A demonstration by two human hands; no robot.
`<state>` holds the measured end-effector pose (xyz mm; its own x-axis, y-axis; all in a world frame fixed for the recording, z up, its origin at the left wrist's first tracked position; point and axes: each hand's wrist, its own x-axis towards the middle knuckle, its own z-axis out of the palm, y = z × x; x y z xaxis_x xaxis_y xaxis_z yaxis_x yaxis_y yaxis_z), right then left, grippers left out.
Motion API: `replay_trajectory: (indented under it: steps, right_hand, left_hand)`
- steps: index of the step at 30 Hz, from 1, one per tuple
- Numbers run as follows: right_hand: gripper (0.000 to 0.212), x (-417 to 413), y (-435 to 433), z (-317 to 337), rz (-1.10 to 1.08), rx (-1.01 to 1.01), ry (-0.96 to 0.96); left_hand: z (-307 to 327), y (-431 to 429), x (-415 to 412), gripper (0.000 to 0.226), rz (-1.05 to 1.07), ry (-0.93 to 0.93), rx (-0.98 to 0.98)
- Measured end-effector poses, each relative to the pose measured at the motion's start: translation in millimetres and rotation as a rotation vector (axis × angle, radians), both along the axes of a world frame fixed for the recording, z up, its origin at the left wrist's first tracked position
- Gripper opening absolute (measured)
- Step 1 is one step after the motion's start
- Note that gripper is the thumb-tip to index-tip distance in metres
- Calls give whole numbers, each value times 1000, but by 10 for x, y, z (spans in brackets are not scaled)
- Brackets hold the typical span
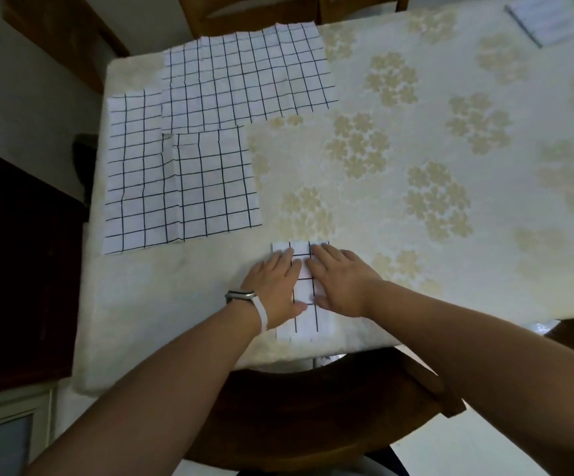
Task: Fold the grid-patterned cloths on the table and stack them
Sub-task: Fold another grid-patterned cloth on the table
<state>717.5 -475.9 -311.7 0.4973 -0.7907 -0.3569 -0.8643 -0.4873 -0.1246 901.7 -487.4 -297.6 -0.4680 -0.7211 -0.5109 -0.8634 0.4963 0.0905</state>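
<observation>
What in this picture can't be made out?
Head view only.
Folded cloth: left hand and right hand cover most of it; layer count hidden.
Spread cloths: they overlap, so their number is unclear.
Pale item at the far right corner of the table: blurred, cut by the top edge.
Dark object beside the table's left edge: too dark.

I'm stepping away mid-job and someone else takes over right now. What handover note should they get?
Left hand and right hand: both flat, pressing on the folded cloth at the table's near edge.
Done: that one cloth folded narrow.
To do: three spread cloths, the far one, the left one and the smaller one, overlap on the table's left side; fold each, then stack.
</observation>
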Motion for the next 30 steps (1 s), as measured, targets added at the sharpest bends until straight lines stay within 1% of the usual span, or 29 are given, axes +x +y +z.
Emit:
replay_trajectory:
  steps: [4, 10, 11, 13, 15, 18, 20, 22, 24, 27, 30]
  right_hand:
    - [80, -52, -83, -70, 48, 63, 77]
    - [81, -88, -74, -122, 58, 98, 111]
    - [82, -88, -81, -118, 52, 102, 104]
    - [78, -74, -120, -101, 34, 71, 27]
    - [66, -51, -195, -56, -16, 36, -84]
    - [56, -22, -343, 11, -131, 28, -146]
    - [51, 9, -441, 12, -147, 27, -155]
    - [51, 72, -537, 19, -116, 41, -160]
    - [56, 167, -636, 24, -68, 69, -151]
    - [57, 342, -762, 41, 64, 96, -147]
    - [57, 515, -845, 54, 205, 157, -126]
  left_hand:
    - [-138, -91, 60, 91, -21, -83, 35]
    - [-195, -124, 107, 93, -38, -102, 60]
    - [-189, -135, 100, 93, -44, -106, 58]
    - [-139, -175, 83, 90, -57, -86, 30]
    - [-85, -226, 75, 74, -24, -9, -6]
    - [-48, -213, 91, 47, 135, 91, -72]
    - [-31, -101, 106, 39, 252, 90, -91]
    - [-32, 76, 103, 37, 374, 81, -65]
    - [-47, 259, 72, 36, 566, 111, -28]
    - [-62, 455, -16, 38, 896, 151, 59]
    - [-55, 550, -118, 39, 1098, 167, 129]
